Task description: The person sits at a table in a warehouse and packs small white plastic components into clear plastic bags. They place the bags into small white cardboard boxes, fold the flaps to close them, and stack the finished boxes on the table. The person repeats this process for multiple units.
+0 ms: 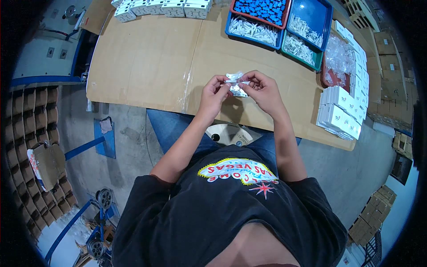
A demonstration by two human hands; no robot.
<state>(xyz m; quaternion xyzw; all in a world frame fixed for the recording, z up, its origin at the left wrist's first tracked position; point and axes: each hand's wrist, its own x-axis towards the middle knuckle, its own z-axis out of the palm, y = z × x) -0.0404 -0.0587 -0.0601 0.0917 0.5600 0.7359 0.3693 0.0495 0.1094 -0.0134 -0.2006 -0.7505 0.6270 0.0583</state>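
Just over the near part of the cardboard-covered table [142, 66], both my hands meet at a small clear plastic bag [236, 76] with something white in or against it. My left hand [214, 94] pinches its left side between thumb and fingers. On the other side, my right hand [263, 92] grips it with thumb and curled fingers. A white printed piece [239, 91] shows below the fingertips. My fingers partly cover the bag, and its contents are too small to make out.
Far right, a red tray [284, 20] of blue pieces overlaps blue trays [229, 32] and a green tray [315, 66] with white plastic pieces. Clear plastic bags [340, 55] fill another red tray. White boxes [338, 111] are stacked at right; more boxes [195, 10] line the far edge.
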